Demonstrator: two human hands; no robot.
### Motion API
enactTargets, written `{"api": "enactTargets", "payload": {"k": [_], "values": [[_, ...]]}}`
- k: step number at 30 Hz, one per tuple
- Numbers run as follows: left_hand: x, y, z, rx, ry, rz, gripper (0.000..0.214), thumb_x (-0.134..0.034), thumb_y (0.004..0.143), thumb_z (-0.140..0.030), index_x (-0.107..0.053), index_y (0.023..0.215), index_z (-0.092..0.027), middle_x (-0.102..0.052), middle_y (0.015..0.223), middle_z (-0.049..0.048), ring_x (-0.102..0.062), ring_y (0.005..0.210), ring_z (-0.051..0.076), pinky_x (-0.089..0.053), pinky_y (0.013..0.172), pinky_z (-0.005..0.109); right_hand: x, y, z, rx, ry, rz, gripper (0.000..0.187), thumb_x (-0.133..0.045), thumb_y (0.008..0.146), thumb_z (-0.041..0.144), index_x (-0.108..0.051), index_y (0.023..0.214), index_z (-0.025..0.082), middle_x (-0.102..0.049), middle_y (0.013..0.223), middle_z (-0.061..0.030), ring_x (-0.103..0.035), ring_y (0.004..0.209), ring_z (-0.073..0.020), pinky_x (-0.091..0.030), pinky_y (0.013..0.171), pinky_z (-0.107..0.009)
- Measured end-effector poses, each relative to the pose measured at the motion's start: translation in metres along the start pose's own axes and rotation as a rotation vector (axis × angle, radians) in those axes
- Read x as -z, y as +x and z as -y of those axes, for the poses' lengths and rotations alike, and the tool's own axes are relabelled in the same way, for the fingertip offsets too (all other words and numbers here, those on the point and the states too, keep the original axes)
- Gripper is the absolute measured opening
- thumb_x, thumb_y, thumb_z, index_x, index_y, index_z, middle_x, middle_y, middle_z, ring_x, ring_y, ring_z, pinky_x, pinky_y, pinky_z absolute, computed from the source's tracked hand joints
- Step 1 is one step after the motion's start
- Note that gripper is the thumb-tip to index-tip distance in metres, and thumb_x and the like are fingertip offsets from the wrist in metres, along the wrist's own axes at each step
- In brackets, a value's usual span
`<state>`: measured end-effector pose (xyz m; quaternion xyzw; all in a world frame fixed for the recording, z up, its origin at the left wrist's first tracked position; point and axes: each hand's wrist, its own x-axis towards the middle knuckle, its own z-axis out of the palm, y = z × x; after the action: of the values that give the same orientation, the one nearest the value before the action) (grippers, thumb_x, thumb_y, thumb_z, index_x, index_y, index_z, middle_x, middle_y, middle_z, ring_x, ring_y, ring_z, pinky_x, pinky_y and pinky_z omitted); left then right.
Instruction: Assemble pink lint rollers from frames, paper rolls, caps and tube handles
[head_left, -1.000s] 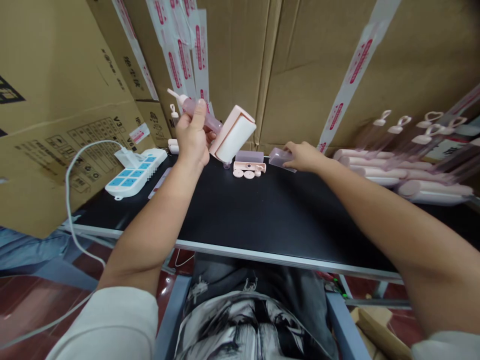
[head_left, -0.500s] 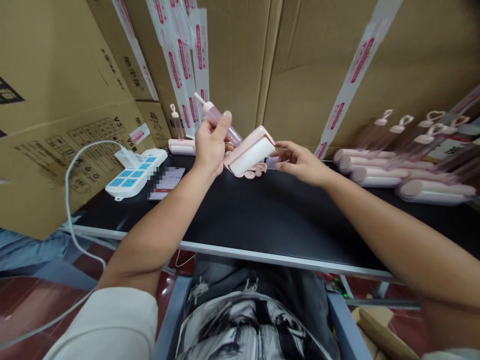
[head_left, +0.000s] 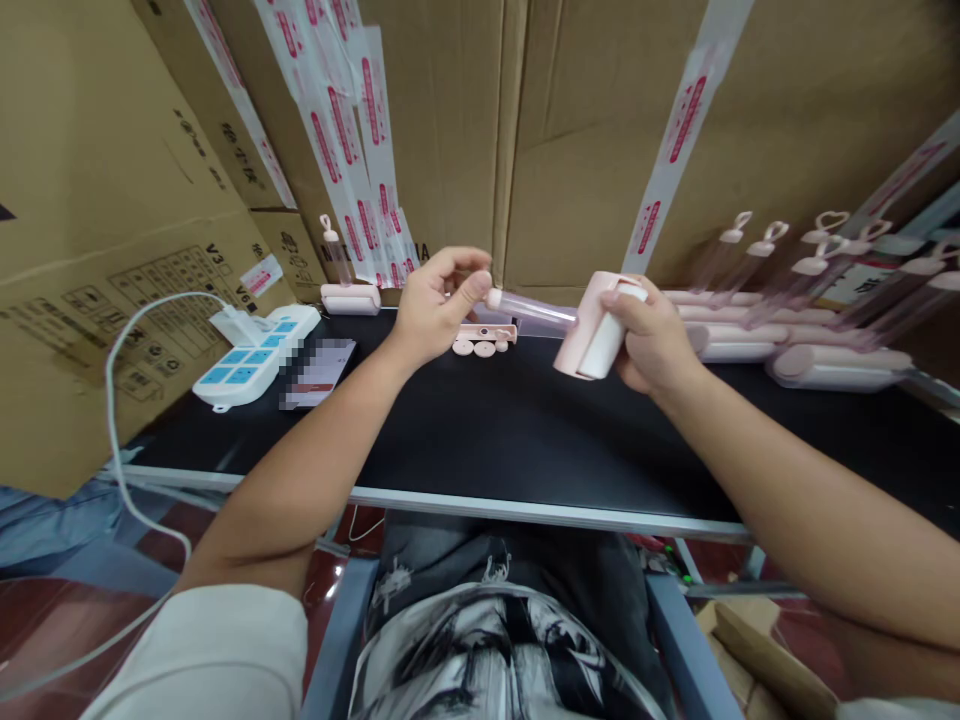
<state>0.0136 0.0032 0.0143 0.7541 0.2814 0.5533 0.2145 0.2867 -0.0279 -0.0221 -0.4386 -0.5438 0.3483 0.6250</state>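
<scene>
My right hand (head_left: 651, 338) is wrapped round the pink-and-white roller head of a lint roller (head_left: 594, 328), held above the black table (head_left: 487, 430). Its clear pink handle (head_left: 534, 308) sticks out to the left. My left hand (head_left: 435, 310) pinches the pink end of that handle between thumb and forefinger. Just behind the hands, a small pink part with round discs (head_left: 484, 340) lies on the table.
A white power strip with blue sockets (head_left: 251, 352) and its cable sit at the left, a card (head_left: 315, 368) beside it. A single roller (head_left: 346, 290) stands at the back left. Several finished lint rollers (head_left: 810, 350) lie at the right. Cardboard boxes (head_left: 525, 130) wall the back.
The lint roller has passed from my left hand's grip to my right hand, which now holds its head. It has swung to lie level, and my left hand has slid to the handle's tip.
</scene>
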Motion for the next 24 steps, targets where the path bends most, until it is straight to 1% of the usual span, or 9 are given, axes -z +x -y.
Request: {"api": "enactTargets", "payload": {"k": [2,4,6,8,12,14,17,22,24], "values": [[0.01,0.001,0.0,-0.12,0.218,0.187,0.045,-0.065,0.098,-0.063,-0.074,0.11,-0.021,-0.077,0.11,0.0089,-0.074,0.103,0.023,-0.059,0.089,0.036,0.006,0.004,0.0,-0.051,-0.046,0.006,0.044,-0.067,0.085,0.062,-0.055,0.115,0.033,-0.069,0.087,-0.0024,-0.074,0.082,-0.0308,-0.065,0.068,-0.049],[0.012,-0.001,-0.001,-0.15,0.389,0.335,0.043,-0.063,0.1,-0.059,-0.076,0.114,-0.02,-0.079,0.114,0.0093,-0.074,0.106,0.024,-0.056,0.095,0.037,0.007,0.004,0.0,-0.107,-0.036,0.004,0.045,-0.065,0.086,0.062,-0.056,0.119,0.032,-0.07,0.085,-0.0037,-0.076,0.083,-0.0334,-0.066,0.068,-0.053],[0.01,-0.003,-0.003,-0.128,0.516,0.423,0.041,-0.062,0.101,-0.054,-0.076,0.118,-0.019,-0.08,0.115,0.0096,-0.074,0.106,0.025,-0.054,0.097,0.037,0.005,0.001,0.003,-0.153,-0.005,0.009,0.045,-0.069,0.084,0.057,-0.057,0.12,0.032,-0.072,0.085,-0.0042,-0.077,0.083,-0.0346,-0.067,0.068,-0.055],[0.006,-0.006,-0.006,-0.116,0.617,0.495,0.037,-0.061,0.102,-0.047,-0.075,0.122,-0.019,-0.081,0.118,0.0107,-0.075,0.11,0.027,-0.053,0.097,0.037,0.003,-0.002,0.007,-0.182,0.008,0.032,0.044,-0.073,0.082,0.053,-0.058,0.117,0.033,-0.076,0.089,-0.005,-0.078,0.085,-0.035,-0.068,0.069,-0.055],[0.0,-0.008,-0.008,-0.077,0.721,0.639,0.04,-0.053,0.106,-0.038,-0.069,0.137,-0.019,-0.079,0.131,0.0127,-0.074,0.119,0.028,-0.053,0.101,0.038,0.0,-0.007,0.013,-0.171,-0.015,0.063,0.039,-0.074,0.08,0.05,-0.055,0.109,0.032,-0.08,0.104,-0.0063,-0.08,0.088,-0.0343,-0.069,0.071,-0.054],[-0.002,-0.009,-0.009,-0.03,0.741,0.662,0.041,-0.049,0.108,-0.038,-0.067,0.139,-0.018,-0.078,0.134,0.0132,-0.074,0.12,0.029,-0.054,0.1,0.039,0.0,-0.007,0.013,-0.13,-0.052,0.05,0.039,-0.073,0.081,0.049,-0.052,0.109,0.032,-0.08,0.107,-0.0061,-0.08,0.09,-0.0342,-0.069,0.071,-0.054],[-0.006,-0.009,-0.012,0.0,0.767,0.636,0.04,-0.048,0.109,-0.04,-0.066,0.139,-0.02,-0.078,0.134,0.0127,-0.075,0.118,0.029,-0.055,0.097,0.039,0.002,-0.004,0.009,-0.075,-0.09,0.001,0.039,-0.072,0.082,0.048,-0.051,0.111,0.032,-0.079,0.106,-0.0059,-0.08,0.093,-0.0348,-0.069,0.073,-0.055],[-0.022,-0.016,-0.026,0.063,0.841,0.553,0.041,-0.05,0.109,-0.045,-0.064,0.138,-0.02,-0.082,0.109,0.0122,-0.077,0.105,0.03,-0.055,0.086,0.037,0.004,0.003,-0.002,-0.032,-0.106,-0.1,0.044,-0.073,0.082,0.048,-0.053,0.117,0.033,-0.077,0.104,-0.0055,-0.079,0.09,-0.0346,-0.068,0.071,-0.055],[-0.028,-0.018,-0.028,0.102,0.84,0.51,0.043,-0.052,0.108,-0.048,-0.063,0.137,-0.018,-0.082,0.105,0.0133,-0.077,0.099,0.03,-0.054,0.082,0.036,0.004,0.005,-0.006,-0.005,-0.136,-0.118,0.046,-0.072,0.083,0.052,-0.053,0.122,0.034,-0.076,0.103,-0.0053,-0.078,0.088,-0.0342,-0.068,0.069,-0.054]]}}
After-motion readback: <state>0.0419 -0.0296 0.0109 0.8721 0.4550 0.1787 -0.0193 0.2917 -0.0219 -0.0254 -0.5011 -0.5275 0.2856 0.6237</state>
